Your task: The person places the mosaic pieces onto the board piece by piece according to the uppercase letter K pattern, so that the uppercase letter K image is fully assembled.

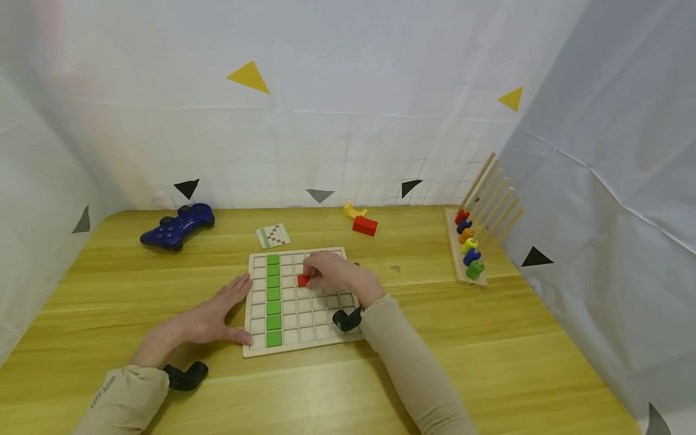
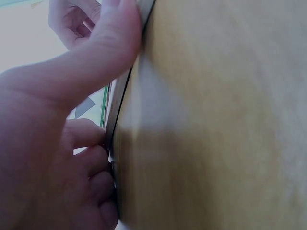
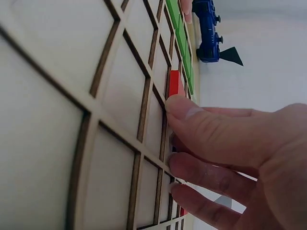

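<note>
A wooden grid board (image 1: 288, 352) lies on the table, with one column of green tiles (image 1: 274, 307) near its left side. My right hand (image 1: 337, 272) is over the board's upper middle and pinches a red square tile (image 1: 302, 281) between thumb and fingers. In the right wrist view that red tile (image 3: 174, 82) stands tilted at the grid, the thumb against its end. Spread along the board's left edge, my left hand (image 1: 209, 317) touches it with thumb and fingertips. Its thumb (image 2: 108, 50) rests on the board's edge in the left wrist view.
Behind the board lies a small pattern card (image 1: 273, 236). A blue game controller (image 1: 178, 226) sits at the back left. A red block (image 1: 365, 226) and a yellow curved piece (image 1: 353, 211) lie at the back. On the right stands a wooden peg rack (image 1: 459, 266) with coloured pieces.
</note>
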The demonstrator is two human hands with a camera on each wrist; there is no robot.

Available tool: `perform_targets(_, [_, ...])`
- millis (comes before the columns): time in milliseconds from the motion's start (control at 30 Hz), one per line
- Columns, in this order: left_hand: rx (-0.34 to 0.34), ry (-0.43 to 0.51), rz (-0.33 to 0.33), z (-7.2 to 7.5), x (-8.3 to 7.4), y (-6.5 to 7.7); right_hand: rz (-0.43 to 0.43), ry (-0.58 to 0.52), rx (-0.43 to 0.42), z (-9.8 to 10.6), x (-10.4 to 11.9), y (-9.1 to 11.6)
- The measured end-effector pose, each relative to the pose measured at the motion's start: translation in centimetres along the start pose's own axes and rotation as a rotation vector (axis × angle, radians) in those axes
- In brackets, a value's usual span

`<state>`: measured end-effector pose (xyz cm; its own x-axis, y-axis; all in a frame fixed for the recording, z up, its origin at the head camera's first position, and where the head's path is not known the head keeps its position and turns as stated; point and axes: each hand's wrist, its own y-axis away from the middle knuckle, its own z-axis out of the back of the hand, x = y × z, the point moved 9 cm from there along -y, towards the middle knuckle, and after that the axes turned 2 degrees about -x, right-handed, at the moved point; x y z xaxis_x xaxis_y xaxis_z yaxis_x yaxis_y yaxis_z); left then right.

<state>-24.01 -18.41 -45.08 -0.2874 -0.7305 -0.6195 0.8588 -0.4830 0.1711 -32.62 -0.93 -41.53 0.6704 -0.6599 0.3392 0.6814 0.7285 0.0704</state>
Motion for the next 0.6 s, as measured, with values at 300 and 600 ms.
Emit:
perform_targets(300, [0.007,0.005,0.012,-0.05,-0.03,-0.04,0.047,-0.012,-0.04,-0.21,-0.16,-0.26])
perform_targets(600, [0.005,0.003,0.007,-0.06,-0.01,-0.1,-0.003,-0.076,-0.049,-0.3,-0.83,-0.45])
